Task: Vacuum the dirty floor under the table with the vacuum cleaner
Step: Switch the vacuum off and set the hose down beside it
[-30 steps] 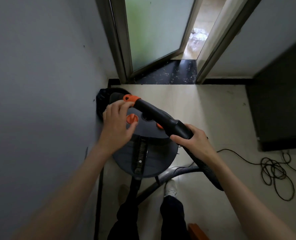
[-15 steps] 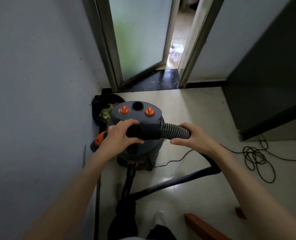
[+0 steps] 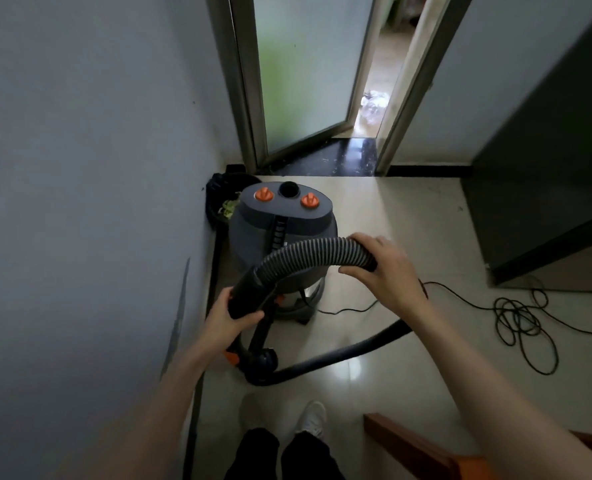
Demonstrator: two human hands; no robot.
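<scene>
A grey canister vacuum cleaner [image 3: 280, 230] with two orange knobs and an open round socket on its lid stands on the pale floor by the left wall. Its ribbed grey hose [image 3: 322, 252] arches in front of it. My left hand [image 3: 228, 317] grips the hose's black rigid end with an orange tip, held low and pointing down. My right hand [image 3: 381, 271] grips the ribbed hose at the top of the arch. The rest of the hose loops down across the floor [image 3: 339, 358] towards my feet.
A black bin [image 3: 218, 199] with scraps stands behind the vacuum in the corner. A black power cord [image 3: 523, 323] lies coiled on the floor at right. A dark cabinet [image 3: 547, 168] stands at right, a half-open glass door [image 3: 305, 71] ahead, a wooden edge [image 3: 408, 441] at bottom right.
I have stepped back from the vacuum. Both hands pulled the hose nearer me and lower; the rigid end swung from level to pointing down, and the hose now arches between my hands.
</scene>
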